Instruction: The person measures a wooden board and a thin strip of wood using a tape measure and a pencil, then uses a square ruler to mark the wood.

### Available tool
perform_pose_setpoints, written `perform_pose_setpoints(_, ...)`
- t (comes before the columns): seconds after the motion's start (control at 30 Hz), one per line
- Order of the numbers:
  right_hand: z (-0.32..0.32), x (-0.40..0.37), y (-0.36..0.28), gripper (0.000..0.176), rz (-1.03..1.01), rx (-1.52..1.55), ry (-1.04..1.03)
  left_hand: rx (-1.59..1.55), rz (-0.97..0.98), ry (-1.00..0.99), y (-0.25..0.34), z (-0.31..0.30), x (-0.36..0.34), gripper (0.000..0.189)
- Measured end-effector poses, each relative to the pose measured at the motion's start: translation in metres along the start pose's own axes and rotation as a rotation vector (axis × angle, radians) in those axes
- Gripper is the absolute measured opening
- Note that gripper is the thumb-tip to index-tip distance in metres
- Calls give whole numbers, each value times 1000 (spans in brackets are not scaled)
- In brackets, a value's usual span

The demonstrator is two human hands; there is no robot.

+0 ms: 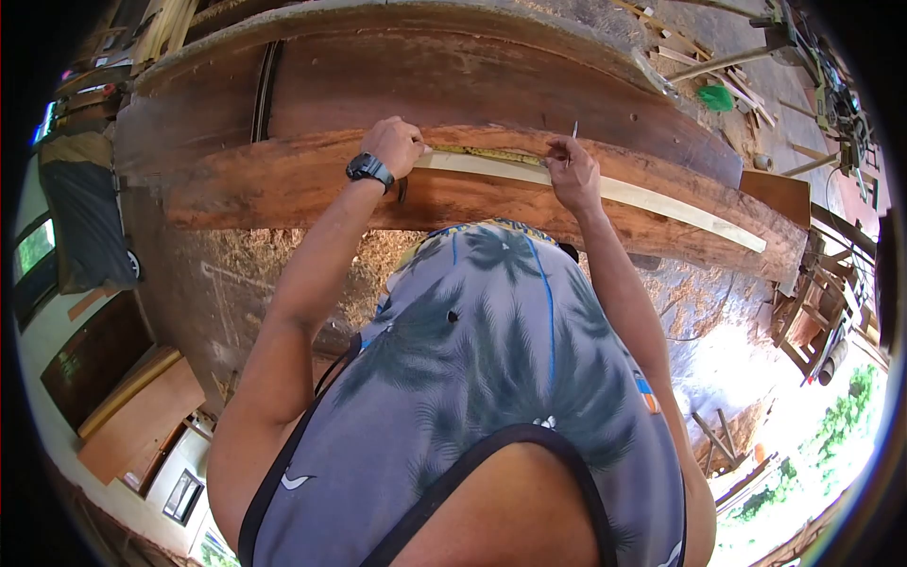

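A long pale wooden strip [661, 200] lies along the top of a big reddish-brown wood slab [283, 184]. A yellow tape measure [491, 153] runs along the strip between my hands. My left hand [395, 144], with a black watch on its wrist, presses down on the left end of the tape and the strip. My right hand [572, 170] rests on the strip and holds a thin pencil [573, 132] upright at the tape. My torso in a palm-print sleeveless shirt fills the lower middle of the view.
A wider dark slab [472, 76] lies behind the reddish one. Sawdust [255, 255] covers the ground below. Scrap sticks and a green object [716, 97] lie at the upper right. Boards [142, 406] lean at the lower left, with machinery and wood at the right edge.
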State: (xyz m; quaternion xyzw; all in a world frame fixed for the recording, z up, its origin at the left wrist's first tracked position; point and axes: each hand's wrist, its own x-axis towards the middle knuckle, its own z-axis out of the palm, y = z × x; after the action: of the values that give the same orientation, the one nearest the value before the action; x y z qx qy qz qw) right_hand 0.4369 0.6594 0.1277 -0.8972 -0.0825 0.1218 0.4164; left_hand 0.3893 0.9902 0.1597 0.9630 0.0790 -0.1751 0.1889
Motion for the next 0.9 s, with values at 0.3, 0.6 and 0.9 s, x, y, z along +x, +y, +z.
perform_pose_setpoints(0.3, -1, 2, -3, 22, 50, 79, -17, 23, 5, -12, 2, 1, 2, 24)
perform_pose_setpoints(0.6, -1, 3, 1, 22, 85, 75, -26, 29, -61, -93, 10, -5, 4, 22)
perform_pose_setpoints(0.9, -12, 2, -2, 25, 56, 206, 23, -35, 46, 19, 1, 6, 1, 21)
